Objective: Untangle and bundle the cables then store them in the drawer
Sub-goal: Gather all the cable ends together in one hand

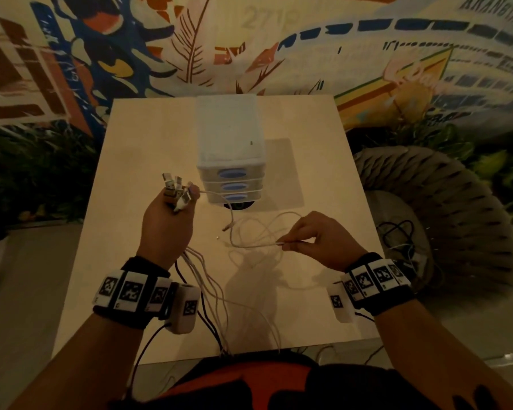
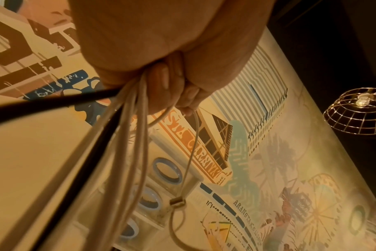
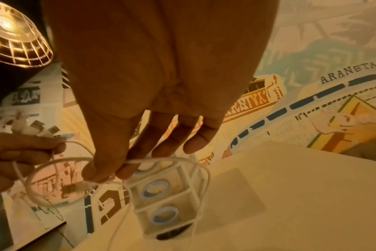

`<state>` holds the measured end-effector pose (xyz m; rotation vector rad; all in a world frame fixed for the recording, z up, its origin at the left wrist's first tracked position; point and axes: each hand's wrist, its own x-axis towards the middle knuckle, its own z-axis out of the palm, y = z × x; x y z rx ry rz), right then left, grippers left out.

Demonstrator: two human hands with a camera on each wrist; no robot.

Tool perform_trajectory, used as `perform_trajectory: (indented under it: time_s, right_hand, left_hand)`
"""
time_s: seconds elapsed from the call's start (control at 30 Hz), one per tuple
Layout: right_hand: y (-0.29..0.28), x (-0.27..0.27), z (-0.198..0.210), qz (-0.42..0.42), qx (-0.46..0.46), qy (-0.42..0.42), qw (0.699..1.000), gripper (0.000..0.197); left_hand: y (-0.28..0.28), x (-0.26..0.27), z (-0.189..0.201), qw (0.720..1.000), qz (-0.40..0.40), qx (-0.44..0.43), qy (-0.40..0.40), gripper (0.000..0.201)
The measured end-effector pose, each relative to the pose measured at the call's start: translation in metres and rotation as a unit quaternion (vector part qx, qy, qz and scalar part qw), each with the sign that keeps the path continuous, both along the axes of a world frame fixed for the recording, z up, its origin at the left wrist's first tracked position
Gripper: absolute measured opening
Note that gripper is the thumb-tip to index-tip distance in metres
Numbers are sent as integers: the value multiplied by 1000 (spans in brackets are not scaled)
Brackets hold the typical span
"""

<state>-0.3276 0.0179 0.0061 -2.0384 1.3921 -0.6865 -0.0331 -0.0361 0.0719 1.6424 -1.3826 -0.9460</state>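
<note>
My left hand [image 1: 166, 223] is fisted around a bunch of USB cables [image 1: 202, 279], raised above the left half of the surface [image 1: 323, 143]. Their USB plugs [image 1: 175, 187] fan out past my knuckles, and the cords trail down from the heel of my palm toward the near edge. The left wrist view shows my fingers [image 2: 161, 76] curled tight on several white cords and at least one black one.

My right hand [image 1: 317, 238] is over the right half, pinching one white cable [image 1: 255, 245] between thumb and forefinger; the other fingers hang loose. That cable arcs back to my left hand and throws loose loops over the middle of the surface, with a small connector end [image 1: 226, 227] dangling between my hands. Exactly how those loops cross, I can't tell from here.

The drawer unit [image 1: 230, 161] sits toward the far edge at the centre, three drawers stacked, blue handles facing me, all closed.

So I'd say I'm mid-untangle: plug ends gathered, this last white cord being worked free. Next, I reckon, I draw it through my right fingers until the loops fall open, lay it alongside the others, then coil the lot. Pulling hard could cinch a knot, so gently does it. The drawer comes later.
</note>
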Motion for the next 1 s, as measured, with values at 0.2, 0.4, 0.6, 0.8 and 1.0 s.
perform_trajectory:
  time_s: [0.2, 0.4, 0.6, 0.8, 1.0]
  right_hand:
    - [14, -18, -25, -29, 100, 15, 994, 13]
    - [27, -29, -48, -109, 163, 35, 980, 11]
    - [31, -34, -49, -190, 108, 95, 971, 14]
    - [30, -20, -42, -117, 107, 82, 984, 17]
    - [32, -5, -27, -171, 64, 42, 982, 32]
  left_hand:
    - [-2, 14, 1, 1000, 26, 7, -9, 30]
    - [-2, 22, 2, 999, 39, -2, 1, 28]
    - [4, 23, 3, 999, 32, -5, 38, 24]
    - [11, 14, 6, 994, -7, -35, 99, 27]
    - [17, 11, 8, 991, -30, -55, 114, 25]
